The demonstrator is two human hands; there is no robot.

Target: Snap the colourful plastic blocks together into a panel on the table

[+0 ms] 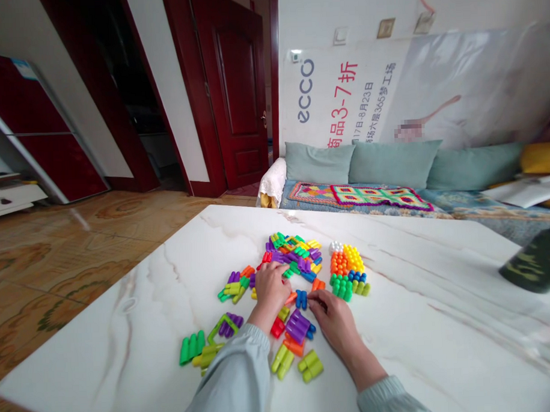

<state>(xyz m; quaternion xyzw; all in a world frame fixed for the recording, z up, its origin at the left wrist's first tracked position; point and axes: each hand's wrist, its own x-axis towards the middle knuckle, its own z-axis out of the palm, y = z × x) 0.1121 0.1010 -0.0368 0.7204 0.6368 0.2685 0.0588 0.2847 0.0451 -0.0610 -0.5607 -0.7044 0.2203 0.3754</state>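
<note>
Colourful plastic building blocks made of joined rounded tubes lie in a loose heap (299, 253) on a white marbled table (147, 306). My left hand (272, 285) reaches over the heap's near left edge, fingers bent and a little apart, close to a green block (293, 269); its fingertips are partly hidden. At the right of it, my right hand (333, 317) pinches at the edge of a small blue block (301, 299) with thumb and forefinger. Just below lie a purple block (298, 326), a red block (277, 327) and two lime-green blocks (310, 366).
Right of the heap stands a neat cluster of knobbly orange pieces (339, 262), with yellow, white, green and blue ones. More blocks, including a green one (192, 347), lie left of my left sleeve. A dark camouflage container (536, 260) stands at the right edge. Behind is a cushioned sofa (391, 163).
</note>
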